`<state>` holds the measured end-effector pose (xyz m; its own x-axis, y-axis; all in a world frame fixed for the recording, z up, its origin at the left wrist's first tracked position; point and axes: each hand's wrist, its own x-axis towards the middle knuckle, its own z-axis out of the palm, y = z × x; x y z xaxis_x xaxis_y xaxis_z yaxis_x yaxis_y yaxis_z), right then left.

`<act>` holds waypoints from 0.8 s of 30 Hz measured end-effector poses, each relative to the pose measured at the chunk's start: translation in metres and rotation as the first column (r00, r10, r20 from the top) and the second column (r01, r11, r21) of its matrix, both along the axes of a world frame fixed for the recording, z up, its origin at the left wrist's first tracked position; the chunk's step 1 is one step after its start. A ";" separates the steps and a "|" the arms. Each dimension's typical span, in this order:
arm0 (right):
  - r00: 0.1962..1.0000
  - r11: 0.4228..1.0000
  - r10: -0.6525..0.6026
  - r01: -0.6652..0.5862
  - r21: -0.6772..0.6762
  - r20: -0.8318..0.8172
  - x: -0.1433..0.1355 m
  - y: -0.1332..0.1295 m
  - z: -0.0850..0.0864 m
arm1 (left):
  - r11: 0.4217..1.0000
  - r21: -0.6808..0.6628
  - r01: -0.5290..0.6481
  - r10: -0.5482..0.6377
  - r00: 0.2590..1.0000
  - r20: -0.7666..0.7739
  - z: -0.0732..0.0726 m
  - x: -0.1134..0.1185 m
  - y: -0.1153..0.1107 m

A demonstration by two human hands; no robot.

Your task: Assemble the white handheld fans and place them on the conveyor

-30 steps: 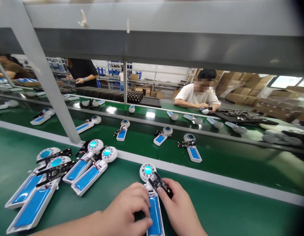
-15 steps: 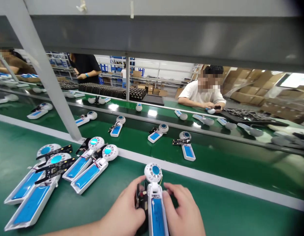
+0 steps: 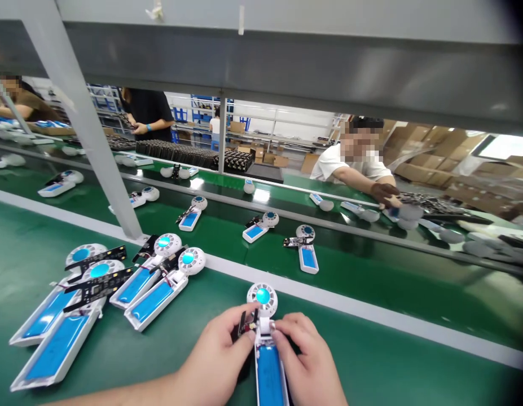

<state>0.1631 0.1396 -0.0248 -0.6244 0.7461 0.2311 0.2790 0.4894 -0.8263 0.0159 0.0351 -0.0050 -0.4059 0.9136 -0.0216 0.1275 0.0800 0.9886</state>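
Observation:
A white device [image 3: 270,372] with a round fan-like head and a blue panel lies upright in front of me on the green bench. My left hand [image 3: 221,352] is closed around a black circuit board [image 3: 246,326] at the device's left side, by its neck. Thumb and fingertips of my right hand [image 3: 310,355] are pinched at the right side of the neck; any small part between them is too small to make out. Several similar devices [image 3: 60,349] with black boards across them lie at the left of the bench.
Beyond a pale strip [image 3: 354,304], a green belt [image 3: 227,242] carries more such devices. A slanted grey post [image 3: 92,135] stands at left, under a grey overhead beam [image 3: 261,67]. Across the belt, a person in white [image 3: 329,166] reaches toward devices; others stand farther back.
My right fingers have closed in on the neck, and my left fingers have shifted up along the board. The belt devices have moved left. The person opposite has extended an arm to the right.

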 end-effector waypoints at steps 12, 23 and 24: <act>0.998 0.987 0.017 -0.026 -0.160 -0.053 0.004 -0.016 0.004 | 0.985 0.113 0.131 -0.060 0.873 -0.485 0.004 -0.002 -0.003; 0.989 0.944 -0.036 -0.013 0.329 0.143 0.006 -0.025 -0.002 | 0.912 0.354 0.206 0.096 0.733 -0.674 -0.006 0.004 -0.002; 0.989 0.944 -0.041 -0.007 0.329 0.141 0.006 -0.025 -0.002 | 0.911 0.354 0.210 0.098 0.725 -0.682 -0.006 0.004 -0.002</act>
<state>0.1691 0.1147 -0.0266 -0.6570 0.6551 0.3731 0.3936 0.7201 -0.5714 0.0202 0.0331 -0.0108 -0.1164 0.8014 0.5867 0.7577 -0.3103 0.5741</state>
